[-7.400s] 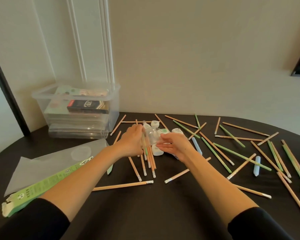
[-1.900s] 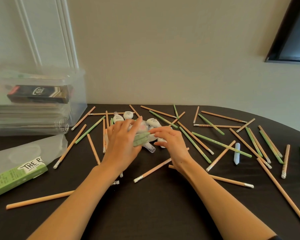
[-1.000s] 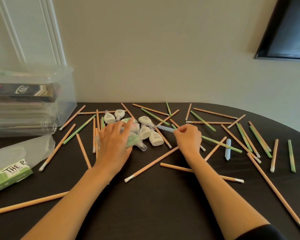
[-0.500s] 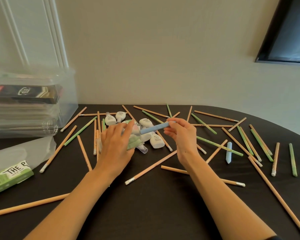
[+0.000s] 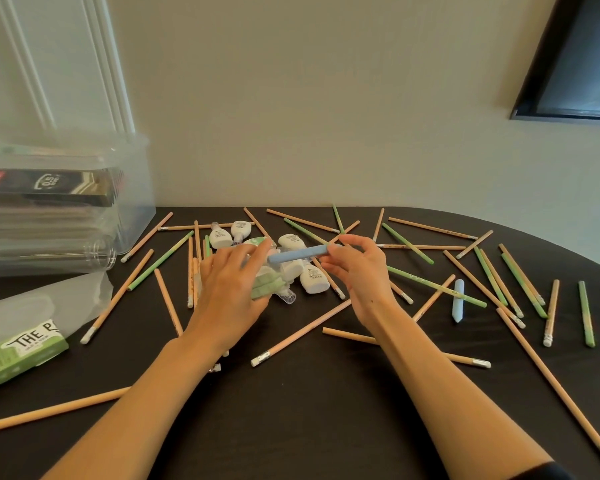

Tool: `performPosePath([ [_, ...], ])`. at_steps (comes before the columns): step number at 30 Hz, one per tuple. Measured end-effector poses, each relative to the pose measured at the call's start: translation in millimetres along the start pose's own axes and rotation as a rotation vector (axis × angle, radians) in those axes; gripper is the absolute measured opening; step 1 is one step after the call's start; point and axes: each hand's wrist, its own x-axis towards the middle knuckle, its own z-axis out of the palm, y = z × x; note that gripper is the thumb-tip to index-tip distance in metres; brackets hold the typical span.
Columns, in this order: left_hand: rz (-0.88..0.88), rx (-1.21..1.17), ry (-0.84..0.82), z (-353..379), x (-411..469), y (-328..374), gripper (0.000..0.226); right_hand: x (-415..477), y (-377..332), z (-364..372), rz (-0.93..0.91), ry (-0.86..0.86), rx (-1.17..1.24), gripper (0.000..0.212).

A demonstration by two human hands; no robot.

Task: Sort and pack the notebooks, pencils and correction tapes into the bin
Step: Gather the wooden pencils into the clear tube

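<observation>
My right hand (image 5: 359,271) pinches one end of a blue correction tape pen (image 5: 300,253) and holds it level above the table. My left hand (image 5: 231,289) grips a bundle of green correction tape pens (image 5: 267,287), its fingertips touching the blue pen's other end. Several white correction tapes (image 5: 313,281) lie beneath and behind the hands. Wooden and green pencils (image 5: 300,336) are scattered over the black table (image 5: 291,427). A clear bin (image 5: 137,202) at the left holds stacked notebooks and a black box (image 5: 49,187).
Another blue pen (image 5: 458,304) lies among the pencils at the right. A green carton (image 5: 18,355) and a clear plastic sleeve (image 5: 32,306) lie front left, below the bin. A clear tube (image 5: 97,252) rests against the bin. The wall stands right behind the table.
My right hand picked the blue pen up from the table and carried it left to the fingertips of my left hand, which kept its grip on the green bundle.
</observation>
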Motion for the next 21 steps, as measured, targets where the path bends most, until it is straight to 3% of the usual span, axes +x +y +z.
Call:
performPosePath([
  [4,0.029,0.047,-0.031,0,-1,1,0.073,-2,1,-3,-0.053,-0.071,-0.098,0.009],
  [9,0.059,0.092,-0.046,-1,0,7,0.076,-13,11,7,-0.111,-0.335,-0.323,0.012],
  [13,0.018,0.067,-0.005,-2,0,6,0.075,-19,6,17,0.000,-0.343,-0.284,0.028],
  [17,0.003,0.044,0.021,-2,1,4,0.073,-23,-7,22,0.161,-0.455,-0.262,0.038],
  [21,-0.014,0.050,0.018,-1,4,7,0.075,-28,-7,19,0.113,-0.416,-0.253,0.034],
])
